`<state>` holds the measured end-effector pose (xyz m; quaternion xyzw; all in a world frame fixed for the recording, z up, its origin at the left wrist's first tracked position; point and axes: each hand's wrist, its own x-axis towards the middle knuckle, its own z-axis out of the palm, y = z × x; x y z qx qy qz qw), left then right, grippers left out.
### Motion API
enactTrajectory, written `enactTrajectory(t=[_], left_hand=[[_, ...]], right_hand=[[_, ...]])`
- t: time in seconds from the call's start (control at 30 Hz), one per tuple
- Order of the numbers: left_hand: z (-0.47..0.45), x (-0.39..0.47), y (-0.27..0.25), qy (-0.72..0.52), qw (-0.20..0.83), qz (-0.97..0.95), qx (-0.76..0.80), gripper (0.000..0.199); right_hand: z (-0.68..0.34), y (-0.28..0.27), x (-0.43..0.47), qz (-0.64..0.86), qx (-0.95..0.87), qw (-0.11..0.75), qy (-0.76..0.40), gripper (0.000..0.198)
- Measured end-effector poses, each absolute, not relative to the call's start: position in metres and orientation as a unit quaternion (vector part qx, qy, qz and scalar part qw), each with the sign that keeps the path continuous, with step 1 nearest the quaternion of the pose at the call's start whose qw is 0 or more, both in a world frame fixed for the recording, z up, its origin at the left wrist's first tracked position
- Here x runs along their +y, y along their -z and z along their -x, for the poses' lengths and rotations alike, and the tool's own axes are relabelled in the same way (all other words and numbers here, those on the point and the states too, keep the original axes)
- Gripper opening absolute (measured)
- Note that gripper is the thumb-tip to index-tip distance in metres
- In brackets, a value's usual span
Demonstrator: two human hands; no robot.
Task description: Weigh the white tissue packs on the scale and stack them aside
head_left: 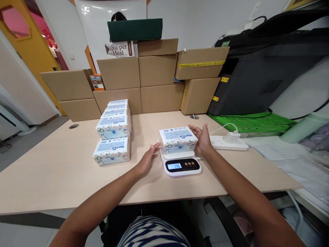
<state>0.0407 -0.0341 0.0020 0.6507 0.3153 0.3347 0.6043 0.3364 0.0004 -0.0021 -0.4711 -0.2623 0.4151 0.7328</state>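
Observation:
A white tissue pack (pixel 178 140) with blue lettering and a floral border sits on the plate of a small white kitchen scale (pixel 183 168). Lit digits on the scale's display look like 146. My left hand (pixel 148 159) is at the pack's left side, fingers stretched out and fingertips close to its edge. On the opposite side, my right hand (pixel 203 139) has its fingers spread and thumb raised beside the pack. Whether either hand touches the pack is hard to tell. Left of the scale, several similar tissue packs (pixel 111 151) stand in a row going back.
Cardboard boxes (pixel 161 99) are stacked along the table's back edge, with a dark green box (pixel 136 30) on top. A power strip (pixel 227 143) with a plugged-in charger lies to the right. Behind it, a black printer (pixel 254 75) stands over a green mat (pixel 257 121).

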Motion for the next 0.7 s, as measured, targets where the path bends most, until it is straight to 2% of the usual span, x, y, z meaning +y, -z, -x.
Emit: enactTrajectory(t=[0.7], left_hand=[[-0.0427,-0.0347,-0.0027,-0.335,0.578,-0.659,0.346,0.091]], right_hand=[[-0.3311,-0.0028,-0.0061,0.467,-0.261,0.725,-0.434,0.073]])
